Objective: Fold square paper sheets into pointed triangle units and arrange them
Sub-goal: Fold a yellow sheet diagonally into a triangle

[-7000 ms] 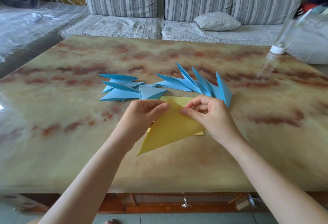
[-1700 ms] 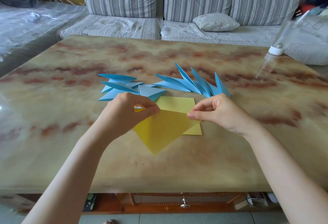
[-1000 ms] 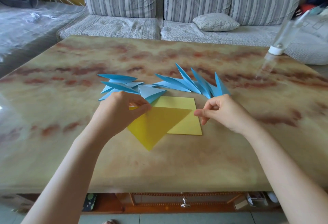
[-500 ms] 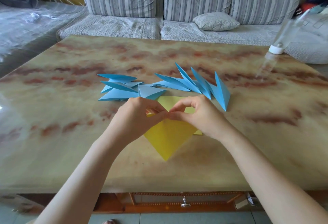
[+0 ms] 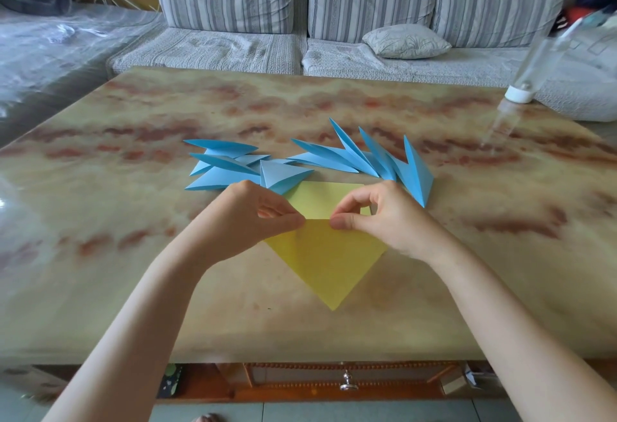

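Observation:
A yellow paper folded into a triangle (image 5: 329,259) hangs point-down just above the table. My left hand (image 5: 248,221) pinches its top edge left of the middle, and my right hand (image 5: 384,218) pinches that edge right of the middle; thumb and forefinger tips nearly meet. Beneath it lies a flat stack of yellow square sheets (image 5: 325,199). Behind my hands, several blue pointed triangle units (image 5: 370,161) fan out to the right, and another group of blue units (image 5: 227,167) lies to the left.
The marbled table (image 5: 133,254) reaches to a striped grey sofa (image 5: 233,21) with a cushion (image 5: 405,41). A clear bottle with a white cap (image 5: 521,87) leans at the far right. A drawer with a metal knob (image 5: 347,383) sits below the table's front edge.
Seven seconds ago the triangle lay slanted with its point to the lower left; both hands turned it point-down. The right hand let go a second ago, then came back to pinch the top edge.

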Demonstrator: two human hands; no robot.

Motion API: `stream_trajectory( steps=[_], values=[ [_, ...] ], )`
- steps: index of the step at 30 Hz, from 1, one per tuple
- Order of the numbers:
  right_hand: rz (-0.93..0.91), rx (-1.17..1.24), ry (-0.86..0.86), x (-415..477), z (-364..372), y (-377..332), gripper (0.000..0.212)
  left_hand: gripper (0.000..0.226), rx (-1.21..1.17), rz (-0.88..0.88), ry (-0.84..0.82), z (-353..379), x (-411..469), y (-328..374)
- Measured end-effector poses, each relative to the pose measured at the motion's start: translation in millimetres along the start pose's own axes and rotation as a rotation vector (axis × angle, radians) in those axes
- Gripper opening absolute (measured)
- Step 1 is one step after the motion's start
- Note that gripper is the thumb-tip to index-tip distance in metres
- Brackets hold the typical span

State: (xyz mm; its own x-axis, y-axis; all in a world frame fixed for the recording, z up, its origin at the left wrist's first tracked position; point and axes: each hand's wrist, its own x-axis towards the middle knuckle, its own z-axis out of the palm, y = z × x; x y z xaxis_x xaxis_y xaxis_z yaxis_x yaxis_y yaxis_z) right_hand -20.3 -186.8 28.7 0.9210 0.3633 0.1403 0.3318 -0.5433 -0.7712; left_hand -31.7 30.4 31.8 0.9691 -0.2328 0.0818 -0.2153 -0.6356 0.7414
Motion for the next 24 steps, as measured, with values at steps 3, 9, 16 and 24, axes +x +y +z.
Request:
stream_trajectory(
  steps=[3,9,16,24],
  values=[
    [0.015,0.012,0.028,-0.6,-8.3,6.6,0.013,0.008,-0.027,-0.030,0.023,-9.5,0.2,-5.2],
    [0.037,0.052,0.012,-1.6,-11.5,11.9,0.009,0.010,-0.049,-0.044,-0.006,-17.5,-4.1,-4.5],
    [0.074,0.038,0.030,-3.1,-15.0,13.7,0.011,0.023,0.022,-0.051,0.100,-22.0,-6.5,-8.4],
    [0.251,0.420,0.298,-5.9,-11.5,21.8,0.006,0.011,-0.391,-0.074,0.280,-11.2,0.4,-9.3]
  ],
)
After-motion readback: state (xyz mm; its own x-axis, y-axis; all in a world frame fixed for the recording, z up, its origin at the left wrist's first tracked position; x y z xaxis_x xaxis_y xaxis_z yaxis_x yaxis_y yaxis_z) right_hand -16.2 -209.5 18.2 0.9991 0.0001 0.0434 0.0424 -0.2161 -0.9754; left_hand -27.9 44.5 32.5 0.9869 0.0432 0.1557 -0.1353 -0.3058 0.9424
